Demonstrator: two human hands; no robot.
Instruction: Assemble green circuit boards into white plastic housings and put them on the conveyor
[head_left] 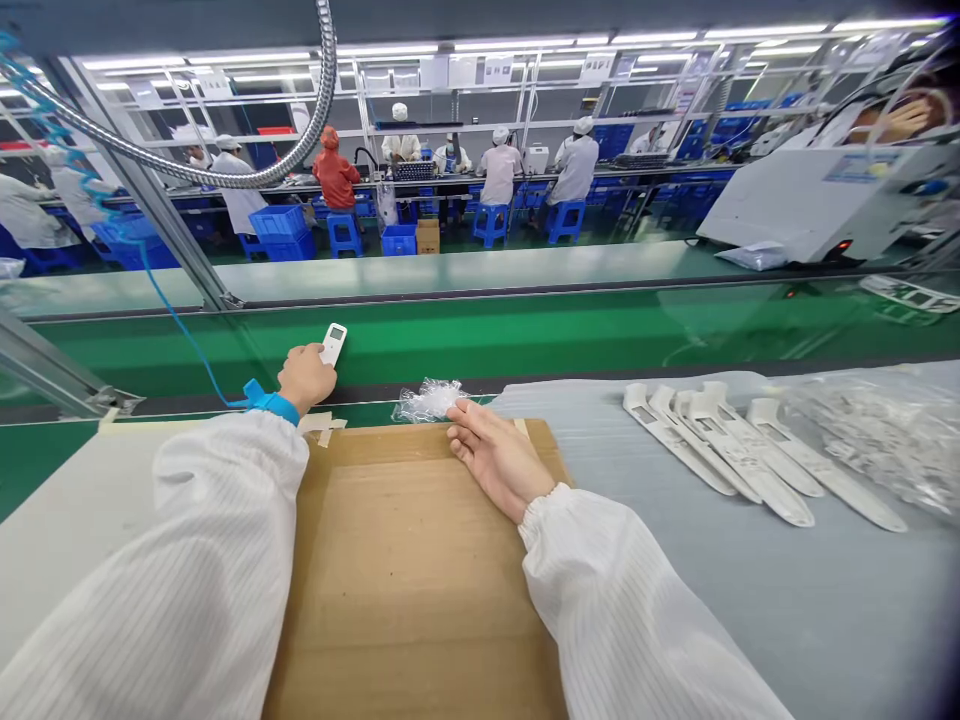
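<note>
My left hand (pixel 306 376) reaches over the green conveyor belt (pixel 525 330), closed around a white handheld device (pixel 334 343) with a small dark screen. A blue wrist strap (pixel 271 402) with a cord circles my left wrist. Above the far edge of a brown cardboard sheet (pixel 405 560), my right hand (pixel 491 450) is turned sideways with loosely bent fingers. Its fingertips are at the edge of a crumpled clear plastic wrap (pixel 430 400); whether they touch it is hard to tell. No object shows in that hand.
On the grey mat (pixel 637 600) to the right lie several white plastic housings (pixel 735 450) beside a clear bag of white parts (pixel 892 430). A white machine (pixel 810 195) stands beyond the belt. A metal hose (pixel 326 80) hangs overhead. Several co-workers sit far back.
</note>
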